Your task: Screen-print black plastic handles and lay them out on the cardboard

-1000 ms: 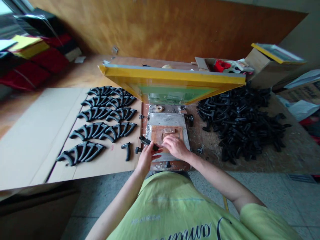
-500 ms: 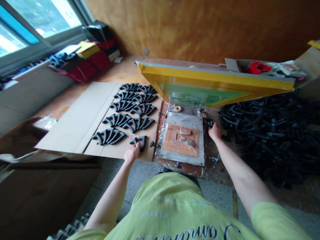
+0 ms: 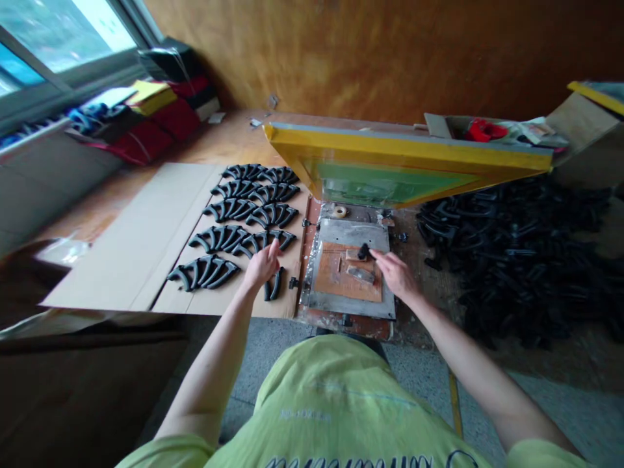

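Observation:
My right hand [image 3: 396, 273] pinches a small black plastic part [image 3: 363, 251] over the brown jig block [image 3: 348, 276] on the grey metal plate [image 3: 351, 302]. My left hand [image 3: 262, 265] hovers with loosely spread fingers over the cardboard sheet [image 3: 146, 247], just above two curved black parts [image 3: 273, 286] lying beside the plate. Rows of the same curved black parts [image 3: 244, 214] lie in neat groups on the cardboard. The yellow-framed printing screen [image 3: 404, 162] is tilted up above the plate.
A large heap of loose black parts [image 3: 517, 253] covers the table to the right. A cardboard box with red items [image 3: 482, 130] stands behind the screen. Red and yellow bundles [image 3: 146, 110] lie by the window at far left. A brown box [image 3: 73, 390] sits below the table's left edge.
My left hand has let go of a black part on the cardboard and risen slightly. My right hand came back from the heap's edge with a part, now over the jig.

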{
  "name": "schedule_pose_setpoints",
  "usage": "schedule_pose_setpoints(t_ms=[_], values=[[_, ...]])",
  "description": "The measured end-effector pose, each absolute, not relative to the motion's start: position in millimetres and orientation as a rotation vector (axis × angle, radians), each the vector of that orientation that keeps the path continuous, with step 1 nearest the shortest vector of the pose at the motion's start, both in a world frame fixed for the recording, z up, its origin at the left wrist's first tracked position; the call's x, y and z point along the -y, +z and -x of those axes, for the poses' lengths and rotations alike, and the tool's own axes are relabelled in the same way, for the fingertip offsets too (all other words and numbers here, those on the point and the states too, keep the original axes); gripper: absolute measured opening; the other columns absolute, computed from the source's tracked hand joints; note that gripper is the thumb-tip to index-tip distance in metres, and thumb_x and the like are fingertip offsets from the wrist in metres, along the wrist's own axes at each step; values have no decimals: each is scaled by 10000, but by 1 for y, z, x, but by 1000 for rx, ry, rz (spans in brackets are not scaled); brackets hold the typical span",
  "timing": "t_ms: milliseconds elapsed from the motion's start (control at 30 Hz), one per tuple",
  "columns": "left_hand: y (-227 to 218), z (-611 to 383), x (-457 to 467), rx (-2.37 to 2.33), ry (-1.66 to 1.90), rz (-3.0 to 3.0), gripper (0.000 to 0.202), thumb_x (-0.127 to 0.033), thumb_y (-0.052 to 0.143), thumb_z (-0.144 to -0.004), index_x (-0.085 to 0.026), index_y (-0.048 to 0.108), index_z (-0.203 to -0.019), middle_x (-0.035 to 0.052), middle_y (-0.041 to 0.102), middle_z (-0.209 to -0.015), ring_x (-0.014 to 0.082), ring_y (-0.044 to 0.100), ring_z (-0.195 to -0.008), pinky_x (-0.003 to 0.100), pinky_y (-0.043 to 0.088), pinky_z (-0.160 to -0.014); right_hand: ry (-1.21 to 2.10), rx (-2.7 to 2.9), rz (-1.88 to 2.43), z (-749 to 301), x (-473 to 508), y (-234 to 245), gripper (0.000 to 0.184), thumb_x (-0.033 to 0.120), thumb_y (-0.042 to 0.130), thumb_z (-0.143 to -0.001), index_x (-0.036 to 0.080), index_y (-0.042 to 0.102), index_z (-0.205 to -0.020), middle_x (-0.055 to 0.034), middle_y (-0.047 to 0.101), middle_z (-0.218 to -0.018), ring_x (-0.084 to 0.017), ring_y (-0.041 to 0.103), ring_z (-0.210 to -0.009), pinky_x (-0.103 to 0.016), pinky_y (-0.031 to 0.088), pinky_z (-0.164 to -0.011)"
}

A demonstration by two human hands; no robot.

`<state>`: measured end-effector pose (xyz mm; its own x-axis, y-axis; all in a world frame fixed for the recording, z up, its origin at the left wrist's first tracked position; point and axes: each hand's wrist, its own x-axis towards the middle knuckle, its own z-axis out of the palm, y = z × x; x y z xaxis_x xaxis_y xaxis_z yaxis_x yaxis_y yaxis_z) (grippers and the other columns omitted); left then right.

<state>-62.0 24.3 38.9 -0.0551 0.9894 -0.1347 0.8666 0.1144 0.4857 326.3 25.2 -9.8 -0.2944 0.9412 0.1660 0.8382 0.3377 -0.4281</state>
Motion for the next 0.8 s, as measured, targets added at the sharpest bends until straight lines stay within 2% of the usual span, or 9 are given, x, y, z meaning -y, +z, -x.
schedule_pose_setpoints(t_ms=[33,133,333,467,533,600,667,733,800], values=[[57,49,-40,-1911,532,-1748,737,-521,19,-999,-124,626,-1129,61,613,-619,142,591,-527,247,457,-542,352,2368,1512,-312,-20,-6,448,245,354,-1000,278,576,-1388,-72,652,-994,-186,613,-878,-279,482,-818],[117,10,-78,-1420,1303,-1320,657,-646,238,-970,-151,595,-1214,2,568,-557,117,522,-468,240,427,-503,227,2637,1485,-282,-15,2,472,184,393,-979,330,565,-1394,-80,631,-1015,-210,574,-976,-287,462,-849],[168,-26,-86,-1030,1464,-1228,587,-745,324,-900,-203,543,-849,-18,550,-502,115,487,-399,257,393,-441,64,2679,1548,-271,-12,11,475,147,479,-943,342,596,-1360,-102,651,-1077,-240,583,-1053,-330,475,-885],[135,-11,-41,-1141,1400,-1189,609,-723,365,-901,-174,628,-931,21,633,-671,118,545,-509,248,413,-466,45,2328,1659,-307,-18,23,281,232,498,-961,153,728,-1102,-61,723,-901,-149,655,-832,-265,557,-770],[106,-1,-16,-1233,1262,-1151,585,-690,459,-882,-160,668,-1008,19,633,-723,109,533,-542,227,390,-478,-7,2080,1789,-330,-31,35,339,208,408,-980,137,730,-903,-44,723,-792,-132,651,-725,-265,576,-702],[73,6,5,-1309,1088,-1105,572,-649,565,-840,-161,670,-1120,-3,604,-687,96,491,-527,209,349,-476,-42,1948,1843,-341,-49,50,323,186,410,-967,113,723,-1004,-73,723,-860,-166,672,-785,-304,578,-742],[37,10,17,-1346,966,-1067,674,-598,645,-793,-180,579,-1318,-24,587,-668,96,477,-520,200,334,-482,-29,1950,1766,-333,-67,64,307,214,522,-925,148,676,-1182,-124,679,-1101,-227,660,-982,-364,548,-873],[5,10,22,-1375,907,-1059,790,-561,664,-776,-191,458,-1444,-31,587,-678,101,485,-532,198,343,-497,-2,2038,1636,-308,-81,74,467,263,646,-864,159,587,-1315,-152,570,-1296,-274,578,-1156,-413,488,-987],[-19,10,22,-1428,879,-1092,789,-545,634,-799,-197,422,-1475,-31,581,-691,101,481,-540,197,344,-501,9,2198,1555,-277,-89,78,553,267,722,-811,159,558,-1327,-160,531,-1332,-307,519,-1211,-448,457,-1011]])
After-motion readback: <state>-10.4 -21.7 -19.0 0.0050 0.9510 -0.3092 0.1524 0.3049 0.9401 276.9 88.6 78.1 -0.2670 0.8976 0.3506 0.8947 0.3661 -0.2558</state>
